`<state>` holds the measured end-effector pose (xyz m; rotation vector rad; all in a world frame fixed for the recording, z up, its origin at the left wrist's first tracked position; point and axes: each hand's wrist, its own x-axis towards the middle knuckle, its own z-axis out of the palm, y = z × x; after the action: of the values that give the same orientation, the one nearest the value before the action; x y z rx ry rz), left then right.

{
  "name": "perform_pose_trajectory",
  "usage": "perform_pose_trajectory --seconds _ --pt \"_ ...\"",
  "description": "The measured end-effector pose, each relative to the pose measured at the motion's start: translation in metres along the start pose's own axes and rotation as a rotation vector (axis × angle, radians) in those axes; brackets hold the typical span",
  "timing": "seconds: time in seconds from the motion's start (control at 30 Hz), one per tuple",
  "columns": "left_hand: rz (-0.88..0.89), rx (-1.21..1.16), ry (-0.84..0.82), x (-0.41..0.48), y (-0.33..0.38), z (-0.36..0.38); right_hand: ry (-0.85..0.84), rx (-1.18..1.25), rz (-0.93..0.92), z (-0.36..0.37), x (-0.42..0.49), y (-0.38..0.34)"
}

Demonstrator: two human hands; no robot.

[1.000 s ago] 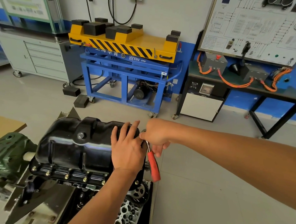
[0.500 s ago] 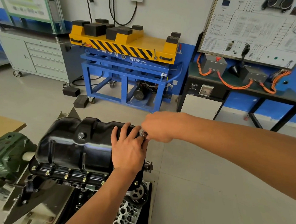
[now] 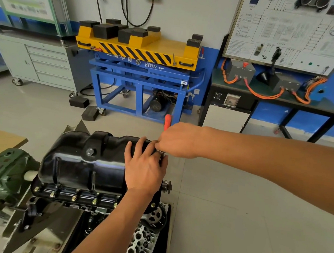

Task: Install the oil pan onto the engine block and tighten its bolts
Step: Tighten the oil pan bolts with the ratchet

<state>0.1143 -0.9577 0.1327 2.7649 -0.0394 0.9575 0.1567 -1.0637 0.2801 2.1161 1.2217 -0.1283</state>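
Note:
A glossy black oil pan (image 3: 80, 165) sits on the upturned engine block (image 3: 100, 214), which hangs in a stand. Several brass-coloured bolts (image 3: 74, 198) line the pan's near flange. My left hand (image 3: 144, 167) lies flat on the pan's right end, fingers straight. My right hand (image 3: 178, 140) grips a ratchet wrench with a red handle (image 3: 167, 121) at the pan's far right corner. The red handle sticks up and away behind my fist. The wrench head shows as a small metal piece (image 3: 162, 152) under my fingers; the bolt below is hidden.
A green gearbox (image 3: 3, 172) of the stand sits left of the pan. A crank end (image 3: 167, 186) and a sprocket (image 3: 154, 217) project on the right. Farther back stand a blue-and-yellow lift table (image 3: 138, 65), a grey drawer cabinet (image 3: 42, 64) and a black bench (image 3: 273, 98).
My right hand has swung the wrench: the red handle pointed down toward me a second ago and now points up and away. My left hand has stayed on the pan.

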Motion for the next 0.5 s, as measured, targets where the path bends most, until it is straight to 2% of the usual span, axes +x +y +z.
perform_pose_trajectory --seconds 0.23,0.37,0.5 --pt "0.005 0.018 -0.040 -0.001 -0.001 0.000 -0.028 0.170 0.106 0.006 -0.002 -0.004" --pt "0.023 0.031 -0.039 -0.002 -0.002 0.001 -0.022 0.523 0.180 0.010 -0.004 -0.005" --pt "0.028 0.012 -0.016 -0.001 0.000 0.000 -0.054 0.760 0.310 0.013 -0.003 -0.010"
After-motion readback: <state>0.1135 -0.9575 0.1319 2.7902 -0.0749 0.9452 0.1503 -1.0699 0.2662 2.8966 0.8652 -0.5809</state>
